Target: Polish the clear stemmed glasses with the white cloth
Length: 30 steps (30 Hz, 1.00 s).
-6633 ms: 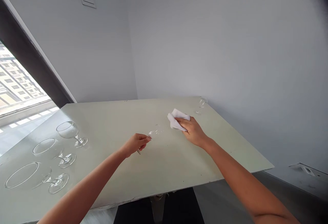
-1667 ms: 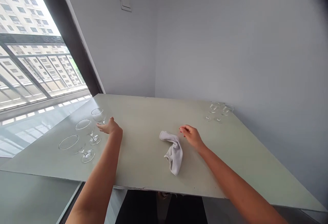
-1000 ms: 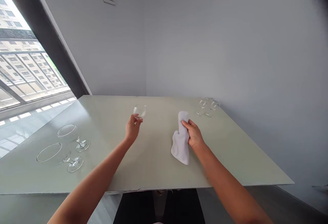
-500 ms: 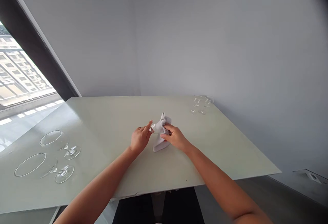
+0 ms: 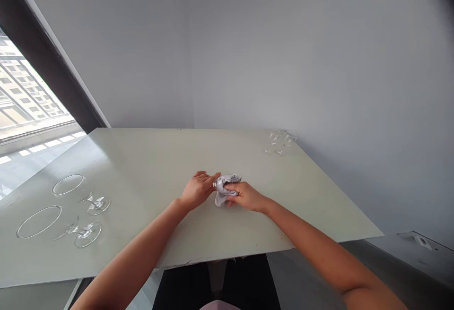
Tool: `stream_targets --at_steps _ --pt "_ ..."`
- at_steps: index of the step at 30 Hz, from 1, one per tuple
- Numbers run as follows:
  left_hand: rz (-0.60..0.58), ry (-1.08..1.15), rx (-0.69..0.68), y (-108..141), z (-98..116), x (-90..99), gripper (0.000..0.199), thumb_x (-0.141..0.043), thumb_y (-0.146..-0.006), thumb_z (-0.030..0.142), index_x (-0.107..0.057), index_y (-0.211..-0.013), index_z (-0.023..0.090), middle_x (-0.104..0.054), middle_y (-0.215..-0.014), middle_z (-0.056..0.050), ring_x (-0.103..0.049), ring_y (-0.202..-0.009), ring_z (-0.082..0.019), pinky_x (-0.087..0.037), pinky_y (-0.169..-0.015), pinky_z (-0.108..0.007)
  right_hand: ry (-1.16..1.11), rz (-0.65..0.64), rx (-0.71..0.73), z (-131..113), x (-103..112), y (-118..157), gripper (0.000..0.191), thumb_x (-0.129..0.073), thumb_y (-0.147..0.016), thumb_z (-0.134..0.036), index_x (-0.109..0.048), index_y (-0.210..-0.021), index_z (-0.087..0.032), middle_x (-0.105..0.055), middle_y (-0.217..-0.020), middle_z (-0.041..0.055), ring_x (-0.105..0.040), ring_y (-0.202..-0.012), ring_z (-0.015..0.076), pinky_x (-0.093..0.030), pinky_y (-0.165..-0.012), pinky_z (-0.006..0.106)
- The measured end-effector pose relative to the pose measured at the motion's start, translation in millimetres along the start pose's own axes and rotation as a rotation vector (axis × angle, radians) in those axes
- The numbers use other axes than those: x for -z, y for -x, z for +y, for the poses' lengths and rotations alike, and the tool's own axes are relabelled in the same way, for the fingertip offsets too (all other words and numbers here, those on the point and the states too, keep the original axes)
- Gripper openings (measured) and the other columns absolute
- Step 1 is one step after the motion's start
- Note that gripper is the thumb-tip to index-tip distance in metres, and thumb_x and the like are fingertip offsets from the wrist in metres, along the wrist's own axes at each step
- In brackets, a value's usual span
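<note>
Above the middle of the table, a small stemmed glass (image 5: 219,186) lies tilted sideways, its bowl pointing right. My left hand (image 5: 199,189) is closed around its stem and foot end, which the fingers mostly hide. A light grey cloth (image 5: 220,198) covers part of the bowl and hangs below it. My right hand (image 5: 248,196) grips the cloth at the bowl, with fingers pushed into the cloth at the opening. The cloth hides much of the bowl.
Two large wine glasses stand at the left, one farther back (image 5: 100,205) and one nearer (image 5: 88,234). A few small stemmed glasses (image 5: 280,152) stand at the far right corner. The pale table (image 5: 149,159) meets grey walls behind.
My right hand has pushed the upright bunch of cloth down into the glass's opening. The glass and my left hand have shifted slightly right. The view has tipped a little.
</note>
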<state>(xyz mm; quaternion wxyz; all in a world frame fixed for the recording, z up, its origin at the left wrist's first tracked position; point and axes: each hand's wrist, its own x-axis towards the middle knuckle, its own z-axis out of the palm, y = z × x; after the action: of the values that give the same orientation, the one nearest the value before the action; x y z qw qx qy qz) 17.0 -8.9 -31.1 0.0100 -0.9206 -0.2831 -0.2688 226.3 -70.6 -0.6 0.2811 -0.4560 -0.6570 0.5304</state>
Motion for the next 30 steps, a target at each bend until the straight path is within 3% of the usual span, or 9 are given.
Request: stream_targets --at_steps 3,7,11,13,15,20,24,26,30 --pt "0.11 -0.12 0.002 -7 8 10.7 0.04 -0.048 -0.084 0.022 -0.044 -0.123 0.022 -0.065 -0.09 -0.007 -0.055 -0.097 -0.02 -0.026 -0.097 -0.044 -0.228 0.121 -0.005 0 -6 -4 0.032 -0.063 -0.071 -0.036 -0.061 -0.096 -0.015 -0.063 -0.064 0.0018 -0.061 -0.054 0.0148 -0.047 -0.053 0.027" --pt "0.052 -0.051 0.031 -10 15 27.0 0.036 -0.045 -0.085 0.031 -0.049 -0.12 0.023 -0.064 -0.075 -0.004 -0.057 -0.072 -0.015 -0.038 -0.081 -0.035 -0.347 0.113 0.028 -12 -6 4 0.035 -0.063 -0.072 -0.037 -0.058 -0.098 -0.015 -0.061 -0.058 -0.0005 -0.059 -0.051 0.0141 -0.047 -0.052 0.027" --pt "-0.282 0.412 0.165 -10 11 44.1 0.039 -0.044 -0.084 0.045 -0.053 -0.114 0.022 -0.059 -0.067 0.0 -0.051 -0.059 -0.011 -0.04 -0.06 -0.024 0.043 -0.017 0.176 -26 0 21 0.023 -0.062 -0.073 -0.034 -0.064 -0.089 -0.018 -0.064 -0.075 0.0021 -0.06 -0.071 0.0158 -0.047 -0.067 0.029" --pt "-0.553 0.683 0.153 -11 8 52.1 0.04 -0.04 -0.084 0.048 -0.058 -0.104 0.018 -0.058 -0.065 0.0 -0.048 -0.054 -0.009 -0.037 -0.052 -0.021 0.213 -0.082 0.27 -30 3 26 0.017 -0.063 -0.073 -0.033 -0.066 -0.082 -0.019 -0.064 -0.079 0.0017 -0.059 -0.077 0.0162 -0.044 -0.071 0.028" --pt "-0.694 0.78 0.128 -14 8 57.8 0.043 -0.036 -0.085 0.049 -0.06 -0.096 0.016 -0.058 -0.066 -0.002 -0.048 -0.052 -0.009 -0.037 -0.049 -0.021 0.24 -0.096 0.293 -28 4 25 0.016 -0.063 -0.073 -0.032 -0.066 -0.079 -0.018 -0.063 -0.078 0.0017 -0.058 -0.079 0.0164 -0.043 -0.074 0.028" --pt "-0.188 0.164 0.112 -14 29 60.2 0.039 -0.042 -0.084 0.043 -0.052 -0.114 0.02 -0.063 -0.082 -0.007 -0.056 -0.081 -0.019 -0.04 -0.078 -0.035 -0.224 0.105 0.087 -9 -4 13 0.025 -0.069 -0.067 -0.036 -0.062 -0.078 -0.015 -0.06 -0.069 0.0013 -0.058 -0.064 0.0137 -0.044 -0.061 0.026" --pt "-0.151 -0.026 0.093 -5 41 61.1 0.036 -0.041 -0.086 0.038 -0.055 -0.112 0.018 -0.061 -0.067 -0.005 -0.055 -0.069 -0.018 -0.038 -0.072 -0.034 -0.433 0.075 -0.02 -6 -16 15 0.031 -0.066 -0.069 -0.039 -0.057 -0.086 -0.015 -0.06 -0.066 0.0015 -0.059 -0.057 0.0137 -0.043 -0.053 0.025" --pt "-0.247 0.172 0.181 1 37 64.4 0.035 -0.042 -0.084 0.042 -0.058 -0.107 0.021 -0.058 -0.062 -0.002 -0.05 -0.058 -0.013 -0.037 -0.06 -0.027 -0.305 -0.001 0.026 -13 -18 22 0.027 -0.065 -0.07 -0.038 -0.058 -0.084 -0.016 -0.061 -0.067 0.0018 -0.059 -0.059 0.015 -0.043 -0.054 0.026" --pt "-0.664 0.814 0.229 6 20 69.8 0.04 -0.041 -0.083 0.048 -0.065 -0.085 0.016 -0.053 -0.053 0.0 -0.043 -0.047 -0.009 -0.034 -0.046 -0.021 0.119 -0.132 0.24 -31 -14 33 0.016 -0.062 -0.072 -0.035 -0.062 -0.07 -0.019 -0.058 -0.067 0.0004 -0.054 -0.064 0.0138 -0.042 -0.061 0.027"
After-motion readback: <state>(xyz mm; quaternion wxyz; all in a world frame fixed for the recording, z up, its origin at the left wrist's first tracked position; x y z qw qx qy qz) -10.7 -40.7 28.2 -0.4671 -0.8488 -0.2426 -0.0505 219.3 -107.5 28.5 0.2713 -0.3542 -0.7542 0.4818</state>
